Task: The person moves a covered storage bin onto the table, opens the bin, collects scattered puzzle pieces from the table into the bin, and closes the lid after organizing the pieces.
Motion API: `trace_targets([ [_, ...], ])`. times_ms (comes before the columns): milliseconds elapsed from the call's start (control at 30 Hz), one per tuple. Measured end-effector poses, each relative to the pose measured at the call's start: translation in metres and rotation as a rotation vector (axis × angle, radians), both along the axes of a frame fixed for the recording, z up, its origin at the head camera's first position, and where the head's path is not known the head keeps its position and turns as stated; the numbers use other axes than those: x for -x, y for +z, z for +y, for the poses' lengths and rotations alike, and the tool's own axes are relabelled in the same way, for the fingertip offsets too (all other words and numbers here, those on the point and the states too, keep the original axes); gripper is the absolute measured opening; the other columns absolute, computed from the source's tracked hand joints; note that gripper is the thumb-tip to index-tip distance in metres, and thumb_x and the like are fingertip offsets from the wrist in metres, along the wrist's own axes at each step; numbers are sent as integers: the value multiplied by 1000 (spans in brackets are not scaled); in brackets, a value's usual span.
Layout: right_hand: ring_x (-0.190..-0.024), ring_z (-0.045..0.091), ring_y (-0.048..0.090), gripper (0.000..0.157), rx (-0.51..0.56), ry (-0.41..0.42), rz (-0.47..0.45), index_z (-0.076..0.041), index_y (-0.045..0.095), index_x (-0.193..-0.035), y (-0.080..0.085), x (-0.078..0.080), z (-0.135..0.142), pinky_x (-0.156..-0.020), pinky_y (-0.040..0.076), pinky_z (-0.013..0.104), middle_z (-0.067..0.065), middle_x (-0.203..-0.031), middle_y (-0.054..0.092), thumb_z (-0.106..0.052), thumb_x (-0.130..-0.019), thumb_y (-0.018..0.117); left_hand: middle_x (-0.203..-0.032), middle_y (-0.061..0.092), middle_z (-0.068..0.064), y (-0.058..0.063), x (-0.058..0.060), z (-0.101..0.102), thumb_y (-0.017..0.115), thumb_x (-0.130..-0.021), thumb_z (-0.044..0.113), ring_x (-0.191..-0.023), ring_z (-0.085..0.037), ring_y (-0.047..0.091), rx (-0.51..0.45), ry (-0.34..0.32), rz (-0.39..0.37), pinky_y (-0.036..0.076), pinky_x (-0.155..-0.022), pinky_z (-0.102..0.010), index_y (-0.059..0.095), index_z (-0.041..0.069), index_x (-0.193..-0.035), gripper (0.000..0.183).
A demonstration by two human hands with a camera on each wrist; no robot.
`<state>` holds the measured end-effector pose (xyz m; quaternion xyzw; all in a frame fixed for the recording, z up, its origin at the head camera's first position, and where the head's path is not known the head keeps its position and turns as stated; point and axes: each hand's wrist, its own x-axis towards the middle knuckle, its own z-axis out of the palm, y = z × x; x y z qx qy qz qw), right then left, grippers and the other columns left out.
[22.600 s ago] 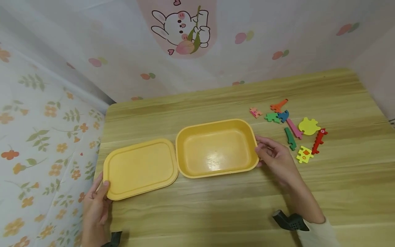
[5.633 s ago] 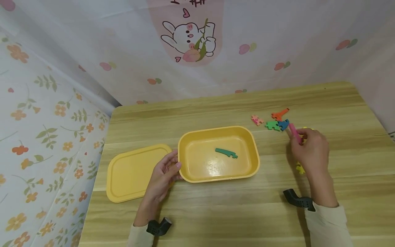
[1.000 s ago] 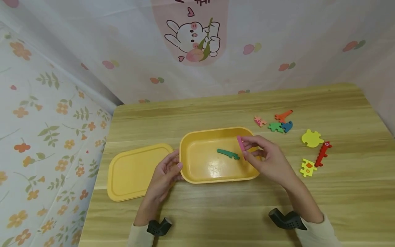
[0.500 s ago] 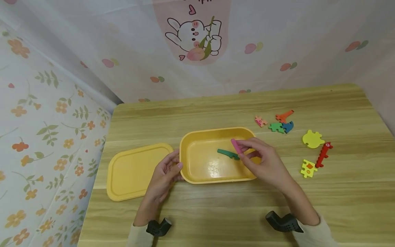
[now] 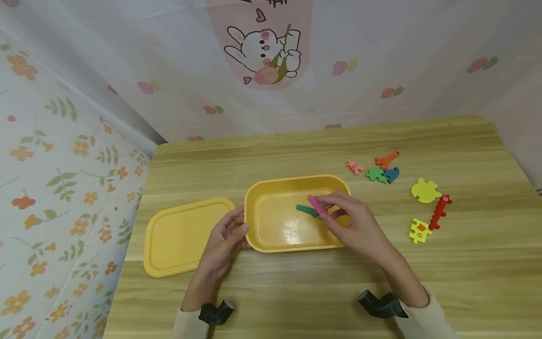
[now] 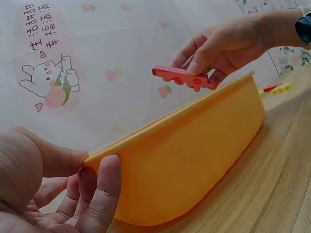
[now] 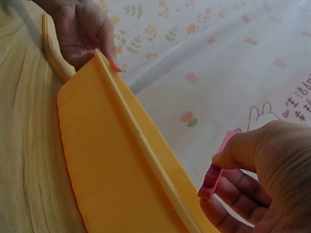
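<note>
My left hand [image 5: 223,241] grips the left end of a yellow plastic box [image 5: 273,226], thumb on the rim and fingers under it in the left wrist view. Above the box's inside, my right hand [image 5: 360,227] pinches a long pink puzzle piece [image 5: 315,204] between thumb and fingers. The left wrist view shows this piece [image 6: 180,77] raised over the rim, with a notched lower edge and red markings. On the box floor lies a dark green puzzle piece [image 5: 306,210], partly covered by the pink one in the head view.
A yellow lid [image 5: 186,235] lies left of the box. Right of it are loose puzzle pieces: peach [image 5: 354,167], orange [image 5: 386,160], green [image 5: 376,175], blue [image 5: 391,174], round yellow [image 5: 425,191], red [image 5: 440,212] and square yellow [image 5: 419,231]. Printed curtains stand behind and left.
Earlier the right hand picked the pink piece from the table; over the last second it has moved left, farther over the box. The left hand keeps its grip on the box.
</note>
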<state>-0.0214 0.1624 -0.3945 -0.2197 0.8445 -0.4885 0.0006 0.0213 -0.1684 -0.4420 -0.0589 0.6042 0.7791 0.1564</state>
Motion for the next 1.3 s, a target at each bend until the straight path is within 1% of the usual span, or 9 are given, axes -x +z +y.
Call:
trace_targets([
  [233, -96, 7, 66, 40, -27, -4, 27, -13, 75, -126, -1, -2, -3, -81, 63, 21, 0, -115, 74, 5, -91, 77, -120, 58, 0, 1, 0, -1, 58, -108, 7, -93, -8, 69, -11, -20, 17, 65, -74, -23, 37, 3, -160, 56],
  [433, -93, 7, 63, 44, -48, 16, 38, -13, 75, -126, -1, -4, -7, -79, 63, 23, -1, -113, 73, 9, -88, 77, -121, 57, -1, 1, -2, -1, 58, -108, 7, -95, -9, 69, -15, -20, 16, 66, -75, -24, 36, 3, -160, 57],
  [600, -93, 7, 62, 45, -71, 25, 57, -14, 75, -126, -3, -5, -9, -79, 62, 23, -3, -113, 73, 9, -87, 78, -123, 57, -2, 1, -2, -1, 59, -108, 8, -96, -9, 68, -13, -19, 13, 66, -76, -24, 37, 3, -160, 57],
  [700, -95, 8, 63, 45, -78, 26, 68, -15, 75, -126, -4, -5, -9, -80, 62, 22, -3, -114, 73, 9, -87, 78, -123, 57, -3, 0, -1, -1, 59, -108, 8, -96, -9, 68, -12, -18, 16, 66, -76, -25, 38, 4, -160, 57],
  [800, -95, 8, 63, 44, -96, 23, 78, -14, 76, -125, -5, -4, -10, -80, 63, 24, -4, -114, 73, 8, -87, 78, -122, 57, -3, 1, -1, -1, 59, -108, 8, -96, -9, 68, -14, -15, 13, 66, -76, -25, 37, 4, -161, 57],
  [1033, -92, 7, 63, 40, -142, 14, 116, -13, 76, -123, -6, -6, -15, -77, 63, 27, -4, -111, 72, 5, -88, 78, -120, 58, 0, 2, -2, -4, 58, -108, 8, -95, -8, 68, -1, -13, 14, 66, -75, -25, 37, 4, -160, 57],
  [1167, -94, 11, 66, 39, -157, 14, 147, -11, 76, -124, -8, -6, -14, -77, 64, 32, -1, -116, 73, 5, -88, 78, -120, 58, 0, 1, -1, -4, 58, -108, 8, -93, -8, 69, 1, -21, 23, 66, -75, -24, 38, 5, -160, 56],
  [1300, -97, 19, 70, 39, -155, 7, 160, -10, 76, -124, -7, -6, -12, -79, 65, 37, 4, -119, 74, 6, -88, 77, -122, 58, -1, 0, -1, -2, 58, -108, 8, -94, -9, 69, -3, -29, 26, 65, -75, -24, 39, 5, -160, 56],
])
